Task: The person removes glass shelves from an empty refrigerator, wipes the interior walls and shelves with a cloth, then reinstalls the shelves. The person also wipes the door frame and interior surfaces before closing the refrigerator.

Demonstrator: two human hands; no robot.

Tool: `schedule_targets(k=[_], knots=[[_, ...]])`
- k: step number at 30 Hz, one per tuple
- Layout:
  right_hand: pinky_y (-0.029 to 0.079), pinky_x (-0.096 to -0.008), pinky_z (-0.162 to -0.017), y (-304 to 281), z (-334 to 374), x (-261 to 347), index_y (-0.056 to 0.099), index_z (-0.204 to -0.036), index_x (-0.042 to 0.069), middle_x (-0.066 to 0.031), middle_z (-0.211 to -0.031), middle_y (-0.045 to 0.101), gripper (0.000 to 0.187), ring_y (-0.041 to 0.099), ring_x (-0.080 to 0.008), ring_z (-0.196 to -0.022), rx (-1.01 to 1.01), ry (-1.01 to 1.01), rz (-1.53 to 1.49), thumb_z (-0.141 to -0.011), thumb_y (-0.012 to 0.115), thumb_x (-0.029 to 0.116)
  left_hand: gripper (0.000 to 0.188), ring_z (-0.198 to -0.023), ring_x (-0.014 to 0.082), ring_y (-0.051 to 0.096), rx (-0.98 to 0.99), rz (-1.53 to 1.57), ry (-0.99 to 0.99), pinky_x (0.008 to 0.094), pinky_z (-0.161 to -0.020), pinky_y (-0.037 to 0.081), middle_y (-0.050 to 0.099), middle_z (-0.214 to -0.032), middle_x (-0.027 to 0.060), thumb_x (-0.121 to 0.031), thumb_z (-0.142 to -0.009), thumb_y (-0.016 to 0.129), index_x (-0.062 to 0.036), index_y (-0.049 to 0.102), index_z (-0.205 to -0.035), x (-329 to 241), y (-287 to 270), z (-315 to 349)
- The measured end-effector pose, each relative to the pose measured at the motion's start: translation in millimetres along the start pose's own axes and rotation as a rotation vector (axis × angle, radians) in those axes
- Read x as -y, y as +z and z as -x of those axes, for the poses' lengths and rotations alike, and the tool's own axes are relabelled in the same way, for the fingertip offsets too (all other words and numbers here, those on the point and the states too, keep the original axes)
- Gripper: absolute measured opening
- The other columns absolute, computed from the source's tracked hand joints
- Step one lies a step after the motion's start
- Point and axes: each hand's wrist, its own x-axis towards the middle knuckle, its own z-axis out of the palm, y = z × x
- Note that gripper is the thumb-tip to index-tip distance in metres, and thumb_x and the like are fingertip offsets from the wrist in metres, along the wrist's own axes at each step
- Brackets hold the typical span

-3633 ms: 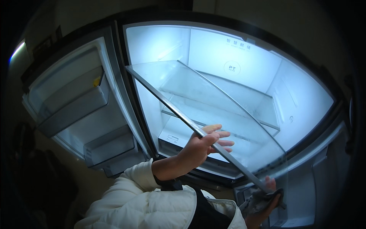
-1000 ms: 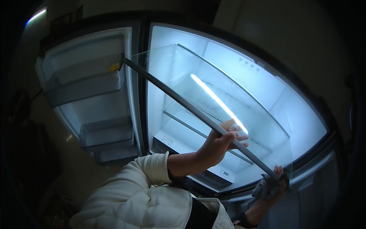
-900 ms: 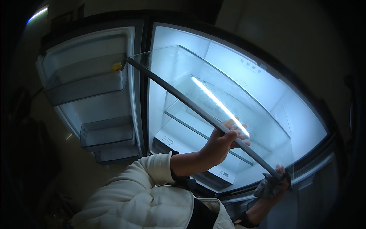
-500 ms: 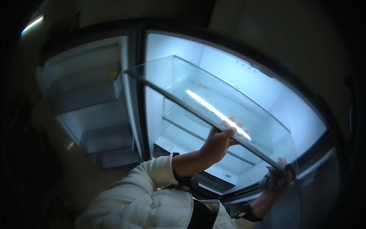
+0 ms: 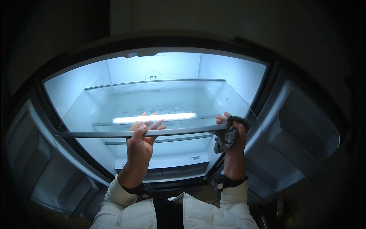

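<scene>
A clear glass shelf with a pale front strip spans the inside of a lit refrigerator. A bright light bar reflects in its smeared glass. My left hand grips the front strip left of the middle, thumb at the edge and fingers underneath, showing through the glass. At the right front corner, my right hand is closed around a bunched grey cloth and the shelf's edge. The cloth partly hides the right fingers. The shelf sits almost level, its back edge toward the rear wall.
Another glass shelf lies below, above a white drawer panel. Open refrigerator doors with bins flank me: the left door and the right door. Dark walls surround the refrigerator.
My view has turned, so the shelf, strongly slanted before, now appears nearly level and centred. Both hands keep to its front edge, and the grey cloth stays in my right hand.
</scene>
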Motion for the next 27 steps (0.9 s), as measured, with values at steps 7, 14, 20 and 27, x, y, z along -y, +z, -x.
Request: schedule_targets(k=[7,14,20,27], knots=[[0.056,-0.0423,-0.084,5.4,-4.3,0.4,0.042,-0.132,-0.013,-0.0320,-0.118,0.058,0.059,0.064,-0.0303,-0.101,-0.006,0.002,0.097,-0.091,0.047,0.030,0.070,-0.125,0.0460,0.047,0.033,0.040,0.006,0.0459,-0.101,0.049,0.028,-0.141,0.0392,-0.009,-0.088,0.041,0.0161,0.005,-0.143,5.2,-2.3,-1.6],[0.054,-0.0408,-0.083,3.1,-7.4,-3.6,0.047,-0.125,-0.009,-0.0290,-0.113,0.061,0.048,0.062,-0.0301,-0.102,0.123,-0.030,0.091,-0.091,0.043,0.024,0.063,-0.130,0.0491,0.039,0.144,-0.035,0.069,0.0488,-0.107,0.041,0.027,-0.143,0.0391,-0.014,-0.095,0.036,0.0152,0.009,-0.143,14.0,-17.2,-7.4],[0.055,-0.0360,-0.078,0.2,-11.9,-0.8,0.046,-0.126,-0.007,-0.0266,-0.114,0.062,0.047,0.063,-0.0280,-0.098,0.109,-0.009,0.110,-0.091,0.042,0.025,0.062,-0.125,0.0457,0.047,0.153,0.004,0.048,0.0448,-0.101,0.049,0.033,-0.141,0.0364,-0.012,-0.096,0.038,0.0151,0.009,-0.143,15.6,-17.6,-11.6],[0.055,-0.0349,-0.075,-2.7,-16.4,-1.7,0.050,-0.114,-0.004,-0.0263,-0.109,0.064,0.037,0.064,-0.0267,-0.092,0.108,0.008,0.102,-0.088,0.046,0.022,0.061,-0.124,0.0445,0.049,0.153,0.055,0.033,0.0412,-0.098,0.052,0.034,-0.142,0.0335,-0.006,-0.095,0.038,0.0136,0.008,-0.144,19.9,-22.5,-15.0]])
